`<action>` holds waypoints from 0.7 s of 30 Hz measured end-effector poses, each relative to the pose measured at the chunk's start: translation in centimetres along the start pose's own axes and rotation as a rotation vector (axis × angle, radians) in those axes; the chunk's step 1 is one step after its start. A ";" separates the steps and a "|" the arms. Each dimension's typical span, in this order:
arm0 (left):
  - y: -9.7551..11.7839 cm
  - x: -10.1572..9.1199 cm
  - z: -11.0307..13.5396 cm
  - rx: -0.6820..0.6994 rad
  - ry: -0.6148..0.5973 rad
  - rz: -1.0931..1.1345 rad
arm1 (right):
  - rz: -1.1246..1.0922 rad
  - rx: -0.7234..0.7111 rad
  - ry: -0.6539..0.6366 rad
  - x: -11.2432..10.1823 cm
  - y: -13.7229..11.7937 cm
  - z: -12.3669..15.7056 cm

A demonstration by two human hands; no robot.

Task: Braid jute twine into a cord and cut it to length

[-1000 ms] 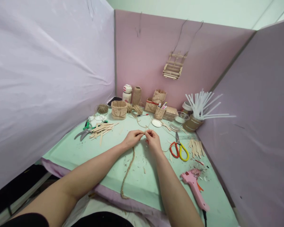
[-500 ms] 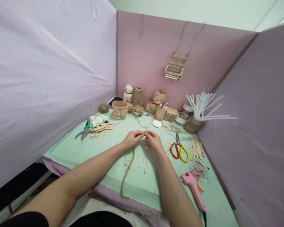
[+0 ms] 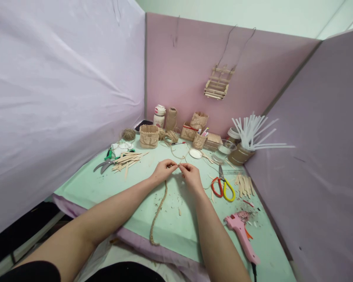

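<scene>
A braided jute cord (image 3: 158, 215) runs from under my left hand (image 3: 164, 171) down across the table to its front edge. My left hand is closed on the cord's upper end, thumb and forefinger pinched together. Right beside it, my right hand (image 3: 190, 176) pinches at the same spot, where loose twine strands (image 3: 182, 158) come out beyond the fingertips. The fingertips of both hands nearly touch. How the strands cross between them is too small to make out.
Red-and-yellow-handled scissors (image 3: 222, 187) and a pink glue gun (image 3: 242, 235) lie to the right. Pruning shears (image 3: 106, 165) and wooden sticks (image 3: 129, 159) lie left. Behind stand a woven-look basket (image 3: 149, 137), twine balls (image 3: 171, 136) and a pot of white glue sticks (image 3: 240, 154).
My fingers have shifted slightly at the pinched spot, and my left hand has risen a little. A loop of twine now shows just beyond the fingertips. The cord on the table is nearly unmoved.
</scene>
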State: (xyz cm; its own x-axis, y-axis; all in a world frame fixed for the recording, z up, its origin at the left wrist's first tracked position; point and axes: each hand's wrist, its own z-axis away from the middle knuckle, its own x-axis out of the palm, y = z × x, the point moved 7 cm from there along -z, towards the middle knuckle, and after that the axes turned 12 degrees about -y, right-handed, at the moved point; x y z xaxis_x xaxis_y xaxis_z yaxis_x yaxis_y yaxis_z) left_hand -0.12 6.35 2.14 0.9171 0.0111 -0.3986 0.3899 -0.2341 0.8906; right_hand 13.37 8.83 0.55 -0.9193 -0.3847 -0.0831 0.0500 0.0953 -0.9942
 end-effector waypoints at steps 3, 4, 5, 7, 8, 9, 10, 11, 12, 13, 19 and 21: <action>-0.1 -0.2 0.1 -0.002 0.039 -0.018 | 0.156 -0.101 0.063 -0.3 -0.9 0.2; 0.0 -0.3 0.1 0.003 0.048 -0.030 | 0.201 -0.128 0.081 -0.3 -1.2 0.4; 0.0 -0.3 0.1 0.012 0.053 -0.042 | 0.237 -0.146 0.094 -0.3 -1.4 0.5; 0.3 -0.3 0.2 0.036 0.053 -0.064 | 0.276 -0.154 0.107 -0.2 -1.6 0.6; 0.4 -0.3 0.2 0.048 0.050 -0.072 | 0.279 -0.152 0.113 -0.3 -1.5 0.6; 0.5 -0.2 0.2 0.058 0.046 -0.076 | 0.274 -0.149 0.117 -0.3 -1.5 0.5; 0.6 -0.1 0.2 0.065 0.042 -0.076 | 0.262 -0.145 0.116 -0.3 -1.3 0.5; 0.6 -0.1 0.3 0.069 0.040 -0.070 | 0.243 -0.140 0.111 -0.3 -1.1 0.4; 0.7 0.0 0.3 0.069 0.038 -0.056 | 0.218 -0.131 0.099 -0.3 -0.9 0.3; 0.7 0.0 0.3 0.064 0.037 -0.033 | 0.187 -0.117 0.082 -0.2 -0.6 0.1; -1.0 0.9 0.0 -0.106 -0.082 0.346 | 0.033 0.001 0.000 0.2 0.9 -0.2; -1.8 1.5 0.0 -0.183 -0.146 0.479 | 0.032 0.009 0.001 0.3 0.7 0.0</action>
State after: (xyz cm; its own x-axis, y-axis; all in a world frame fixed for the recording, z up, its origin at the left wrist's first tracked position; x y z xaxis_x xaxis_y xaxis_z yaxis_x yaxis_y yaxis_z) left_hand 0.59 6.82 -0.02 0.9800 -0.1934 0.0476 -0.0497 -0.0060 0.9987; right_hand 13.09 8.81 -0.15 -0.9174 -0.3810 -0.1150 0.0828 0.0998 -0.9916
